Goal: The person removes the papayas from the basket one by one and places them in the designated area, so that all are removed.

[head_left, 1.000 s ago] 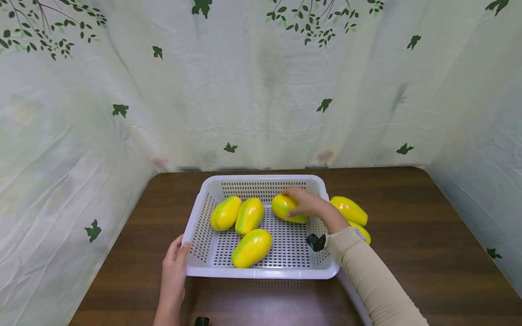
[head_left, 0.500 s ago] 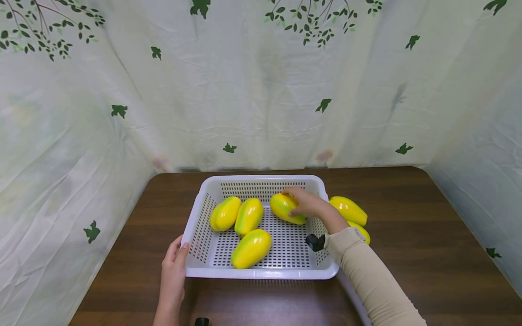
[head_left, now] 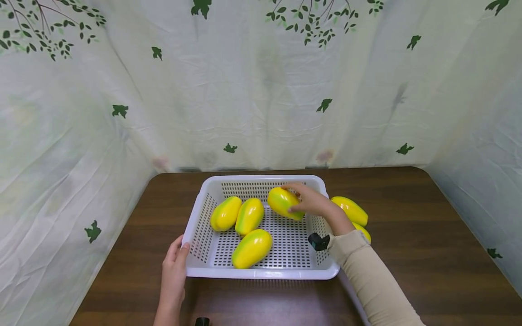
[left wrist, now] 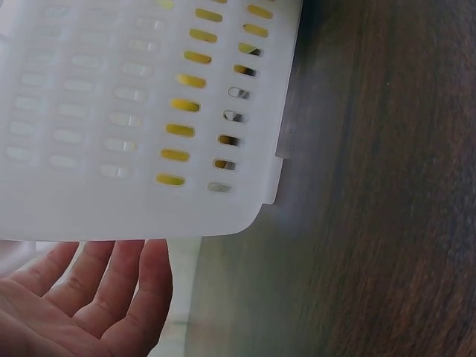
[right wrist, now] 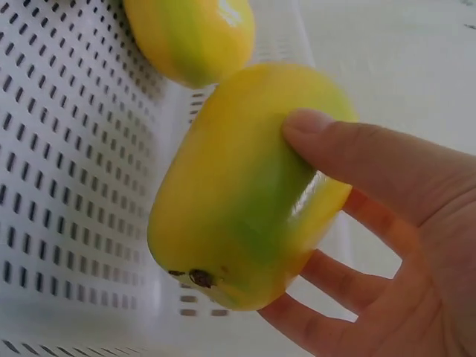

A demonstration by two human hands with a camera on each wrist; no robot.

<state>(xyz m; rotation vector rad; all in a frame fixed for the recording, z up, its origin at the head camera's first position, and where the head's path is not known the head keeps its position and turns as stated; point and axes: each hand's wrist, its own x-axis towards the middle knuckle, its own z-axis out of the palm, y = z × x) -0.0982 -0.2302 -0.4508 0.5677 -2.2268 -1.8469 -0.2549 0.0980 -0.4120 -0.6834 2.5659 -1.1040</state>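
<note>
My right hand (head_left: 307, 199) grips a yellow-green mango (head_left: 284, 203) over the back right part of a white perforated plastic basket (head_left: 261, 273). In the right wrist view the thumb (right wrist: 357, 149) lies across the held mango (right wrist: 253, 193), and the other fingers reach behind it. Three more mangoes sit in the basket: a left one (head_left: 225, 213), one beside it (head_left: 249, 216), and a front one (head_left: 252, 248). My left hand (head_left: 174, 267) holds the basket's left rim near the front corner. From the left wrist, its fingertips (left wrist: 154, 253) meet the rim.
Outside the basket's right side lie two yellow mangoes, a back one (head_left: 350, 210) and a front one (head_left: 362, 231) partly hidden by the right arm. The brown wooden table (head_left: 424, 235) extends to both sides. A white curtain with leaf prints (head_left: 261, 90) hangs behind.
The right hand has raised the mango slightly, shifting it a little back and left. The left hand, the basket and the other mangoes stay in place.
</note>
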